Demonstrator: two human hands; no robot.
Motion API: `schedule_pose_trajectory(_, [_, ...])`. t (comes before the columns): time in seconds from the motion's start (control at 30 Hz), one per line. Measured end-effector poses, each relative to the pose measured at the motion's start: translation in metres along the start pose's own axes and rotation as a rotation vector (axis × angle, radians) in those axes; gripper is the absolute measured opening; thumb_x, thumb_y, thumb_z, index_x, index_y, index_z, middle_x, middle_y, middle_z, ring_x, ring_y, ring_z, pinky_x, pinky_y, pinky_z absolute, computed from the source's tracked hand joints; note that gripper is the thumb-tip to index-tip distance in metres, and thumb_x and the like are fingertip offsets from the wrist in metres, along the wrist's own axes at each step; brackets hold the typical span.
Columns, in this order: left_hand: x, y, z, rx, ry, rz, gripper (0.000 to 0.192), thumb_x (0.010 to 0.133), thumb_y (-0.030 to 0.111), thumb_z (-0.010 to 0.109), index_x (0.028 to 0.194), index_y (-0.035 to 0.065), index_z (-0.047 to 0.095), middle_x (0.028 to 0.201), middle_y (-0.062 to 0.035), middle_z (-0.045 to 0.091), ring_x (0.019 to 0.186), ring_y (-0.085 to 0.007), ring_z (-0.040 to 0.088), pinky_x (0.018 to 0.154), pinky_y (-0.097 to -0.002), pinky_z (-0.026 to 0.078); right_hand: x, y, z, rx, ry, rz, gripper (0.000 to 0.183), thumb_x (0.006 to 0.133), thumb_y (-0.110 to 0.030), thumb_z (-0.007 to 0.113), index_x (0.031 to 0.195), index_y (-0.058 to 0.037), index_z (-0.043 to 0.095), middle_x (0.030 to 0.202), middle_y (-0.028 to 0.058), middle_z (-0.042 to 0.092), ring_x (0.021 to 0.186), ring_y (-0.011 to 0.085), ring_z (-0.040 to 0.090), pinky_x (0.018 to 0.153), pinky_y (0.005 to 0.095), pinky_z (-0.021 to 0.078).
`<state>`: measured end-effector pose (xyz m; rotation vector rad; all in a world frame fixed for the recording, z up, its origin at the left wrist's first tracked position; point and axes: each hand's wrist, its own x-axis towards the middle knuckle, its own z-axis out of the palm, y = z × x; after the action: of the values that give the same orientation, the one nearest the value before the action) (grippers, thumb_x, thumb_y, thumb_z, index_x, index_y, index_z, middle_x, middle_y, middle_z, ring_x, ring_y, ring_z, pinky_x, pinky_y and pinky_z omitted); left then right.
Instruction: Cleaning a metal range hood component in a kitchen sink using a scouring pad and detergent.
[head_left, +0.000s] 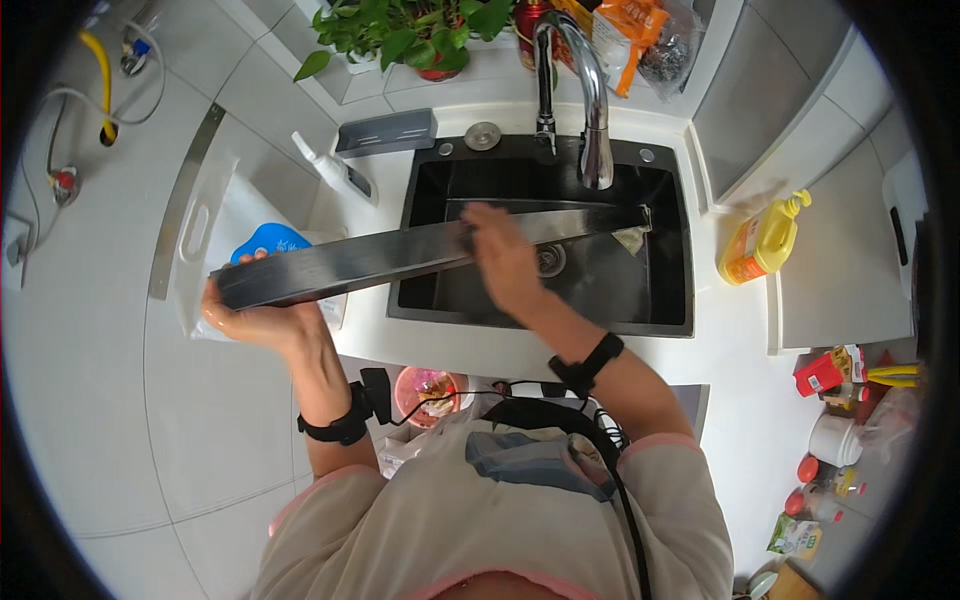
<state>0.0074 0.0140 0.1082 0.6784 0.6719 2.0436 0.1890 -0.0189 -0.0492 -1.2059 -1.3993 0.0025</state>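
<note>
A long, dark metal trough-like piece (352, 262) lies tilted across the black sink (667, 292), its far end inside the basin. My left hand (262, 319) holds its near end from below, beyond the sink's left rim. Against the middle of the metal piece is my right hand (502, 259), somewhat blurred; something dark shows at its fingertips, too hidden to name. At the far end of the piece hangs a small pale cloth or scrap (630, 240). Beneath the chrome faucet (596, 157) no stream of water can be seen.
On the right counter stands a yellow pump bottle (757, 240). A white device with a pointed tip (337, 172) and a grey caddy (386, 133) are at the left back. Potted plants (427, 45) line the sill. Below the counter is a pink bin (427, 394). Jars and packets stand at far right.
</note>
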Motion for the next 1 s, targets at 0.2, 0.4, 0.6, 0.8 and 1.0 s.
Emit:
schedule_pose_trajectory(0.2, [0.006,-0.011,0.024,0.345,0.109,0.11,0.062,0.075,0.046,0.051,0.107,-0.0022,0.029,0.093,-0.0141,0.039,0.081,-0.0202,0.044,0.075,-0.0341,0.039,-0.017,0.064,-0.019,-0.134,0.041,0.093,0.019,0.073,-0.005,0.051,0.09,0.0019,0.052,0.094,0.0182,0.053,0.088,0.0345,0.05,0.077,0.0405,0.041])
schedule_pose_trajectory(0.4, [0.031,-0.001,0.011,0.416,0.041,0.065,0.087,0.074,0.046,0.053,0.129,0.0001,0.004,0.125,-0.0195,0.014,0.113,-0.0267,0.023,0.095,-0.0384,0.023,-0.001,0.016,-0.004,0.007,-0.201,-0.044,0.038,0.068,-0.013,0.061,0.102,-0.0017,0.049,0.109,0.0153,0.046,0.101,0.0309,0.045,0.089,0.04,0.0347])
schedule_pose_trajectory(0.6, [0.046,-0.009,0.008,0.443,0.132,0.012,0.086,0.074,0.047,0.052,0.129,0.0005,0.005,0.124,-0.0194,0.014,0.114,-0.0267,0.021,0.096,-0.0422,0.019,-0.032,0.131,-0.06,-0.192,-0.344,0.133,0.044,0.066,-0.009,0.061,0.107,-0.0007,0.046,0.112,0.0178,0.045,0.108,0.032,0.04,0.093,0.0399,0.0315])
schedule_pose_trajectory(0.8, [0.063,-0.006,0.001,0.499,0.114,-0.038,0.085,0.074,0.052,0.048,0.13,0.0049,0.005,0.129,-0.0165,0.014,0.12,-0.0298,0.016,0.092,-0.0495,0.022,0.006,0.056,-0.01,0.042,-0.223,-0.182,0.046,0.067,-0.014,0.062,0.109,-0.0026,0.044,0.103,0.0138,0.047,0.101,0.0294,0.043,0.093,0.0399,0.0304])
schedule_pose_trajectory(1.0, [0.076,-0.01,-0.012,0.585,0.257,-0.155,0.089,0.073,0.057,0.045,0.13,0.0045,0.002,0.133,-0.0184,0.005,0.121,-0.0372,0.01,0.088,-0.0593,0.016,-0.032,0.149,-0.05,-0.162,-0.286,0.006,0.042,0.064,-0.009,0.062,0.103,-0.0007,0.048,0.102,0.0141,0.05,0.098,0.0294,0.046,0.091,0.039,0.0333])
